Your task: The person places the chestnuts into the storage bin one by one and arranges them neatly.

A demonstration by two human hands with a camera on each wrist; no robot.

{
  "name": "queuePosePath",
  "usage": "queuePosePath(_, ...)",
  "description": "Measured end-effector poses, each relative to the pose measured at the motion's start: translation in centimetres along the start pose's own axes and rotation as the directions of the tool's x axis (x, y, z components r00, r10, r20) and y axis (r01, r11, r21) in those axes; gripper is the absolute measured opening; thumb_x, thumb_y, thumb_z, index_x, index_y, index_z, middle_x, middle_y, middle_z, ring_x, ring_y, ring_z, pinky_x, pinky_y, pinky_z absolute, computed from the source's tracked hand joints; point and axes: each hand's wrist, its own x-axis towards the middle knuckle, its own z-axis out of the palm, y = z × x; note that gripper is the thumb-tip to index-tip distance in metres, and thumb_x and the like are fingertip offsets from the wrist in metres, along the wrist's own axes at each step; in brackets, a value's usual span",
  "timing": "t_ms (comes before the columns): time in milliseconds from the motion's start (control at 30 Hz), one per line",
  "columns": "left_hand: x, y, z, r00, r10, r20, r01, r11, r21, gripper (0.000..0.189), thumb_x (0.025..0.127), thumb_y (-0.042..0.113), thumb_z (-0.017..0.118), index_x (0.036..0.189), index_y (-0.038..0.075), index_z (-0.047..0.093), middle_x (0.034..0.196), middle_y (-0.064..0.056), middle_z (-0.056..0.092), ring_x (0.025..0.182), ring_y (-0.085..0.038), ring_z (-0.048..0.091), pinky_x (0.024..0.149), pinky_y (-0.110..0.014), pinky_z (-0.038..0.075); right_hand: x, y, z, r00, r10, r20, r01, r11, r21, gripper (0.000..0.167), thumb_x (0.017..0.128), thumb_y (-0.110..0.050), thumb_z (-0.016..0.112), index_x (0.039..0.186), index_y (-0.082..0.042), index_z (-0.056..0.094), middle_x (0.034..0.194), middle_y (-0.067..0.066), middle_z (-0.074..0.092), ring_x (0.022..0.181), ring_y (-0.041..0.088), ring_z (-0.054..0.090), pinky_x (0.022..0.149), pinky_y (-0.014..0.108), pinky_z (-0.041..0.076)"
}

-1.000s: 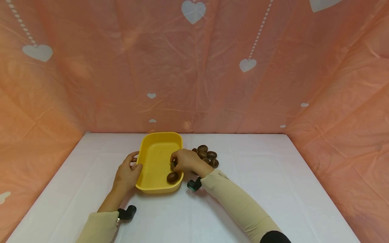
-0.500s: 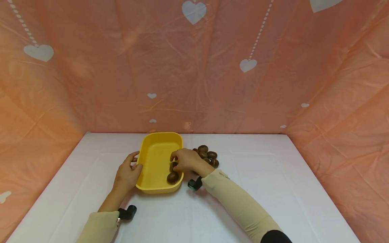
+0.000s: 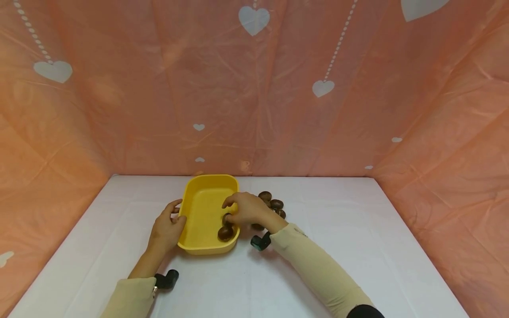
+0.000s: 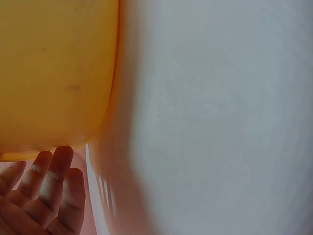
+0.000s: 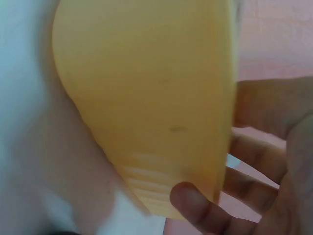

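Observation:
A yellow rectangular tray stands on the white table, left of centre. Two dark brown chestnuts lie inside it along its right side: the nearer chestnut in full sight, the other chestnut partly behind my right thumb. My left hand touches the tray's left side; in the left wrist view its fingers are nearly straight against the yellow wall. My right hand hangs over the right rim, thumb and fingers spread apart. In the right wrist view no chestnut shows in my right hand.
Several more chestnuts lie in a group on the table right of the tray, partly hidden by my right hand and wrist. A pink cloth with white hearts hangs behind and at both sides. Each wrist wears a black camera.
My right thumb and fingers have parted from the second chestnut, which stays in the tray. That hand has shifted slightly right. My left hand and the tray hold their place.

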Motion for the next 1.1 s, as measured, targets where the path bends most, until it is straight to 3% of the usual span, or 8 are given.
queuePosePath(300,0.1,-0.1,0.1,1.0,0.011,-0.002,-0.011,1.0,0.006,0.053,0.096,0.024,0.046,0.147,0.014,0.036,0.135,-0.017,0.052,0.104,-0.028,0.058,0.088,-0.041,0.05,-1.5,0.1,-1.5,0.996,-0.053,-0.075,0.055,0.998,0.028,0.035,0.084,-0.032,0.068,0.116,-0.018,0.068,0.122,-0.003,0.064,0.116,0.019,0.058,0.097,0.036,0.047)
queuePosePath(500,0.2,-0.2,0.1,1.0,0.015,-0.007,-0.015,1.0,0.01,0.053,0.096,0.024,0.046,0.147,0.015,0.036,0.135,-0.017,0.052,0.102,-0.028,0.058,0.087,-0.04,0.049,-2.3,0.6,-2.1,0.99,-0.07,-0.126,0.072,0.997,0.012,0.033,0.084,-0.032,0.067,0.114,-0.019,0.069,0.118,0.002,0.064,0.104,0.023,0.062,0.084,0.036,0.05)
queuePosePath(700,0.2,-0.2,0.0,1.0,0.019,0.001,-0.019,1.0,0.01,0.053,0.096,0.024,0.046,0.147,0.014,0.035,0.135,-0.018,0.052,0.1,-0.027,0.057,0.084,-0.039,0.049,-3.3,1.1,-2.6,0.987,-0.067,-0.143,0.069,0.998,0.01,0.033,0.082,-0.03,0.067,0.111,-0.017,0.069,0.107,0.007,0.065,0.078,0.018,0.063,0.068,0.029,0.048)
queuePosePath(933,0.3,-0.3,0.0,0.999,0.032,-0.003,-0.032,0.999,0.01,0.053,0.096,0.023,0.046,0.147,0.014,0.035,0.134,-0.018,0.052,0.099,-0.028,0.058,0.083,-0.038,0.049,-4.5,2.1,-2.5,0.989,-0.033,-0.141,0.032,0.999,-0.014,0.033,0.08,-0.03,0.069,0.11,-0.016,0.069,0.099,0.005,0.067,0.088,0.019,0.06,0.074,0.034,0.048)
queuePosePath(1100,0.2,-0.3,0.0,1.0,0.027,0.007,-0.027,1.0,0.009,0.053,0.097,0.023,0.046,0.148,0.013,0.034,0.135,-0.018,0.051,0.102,-0.029,0.058,0.084,-0.04,0.05,-5.5,2.6,-2.3,0.99,-0.018,-0.14,0.013,0.999,-0.037,0.03,0.079,-0.03,0.069,0.106,-0.017,0.071,0.091,0.001,0.067,0.077,0.012,0.057,0.067,0.03,0.048)
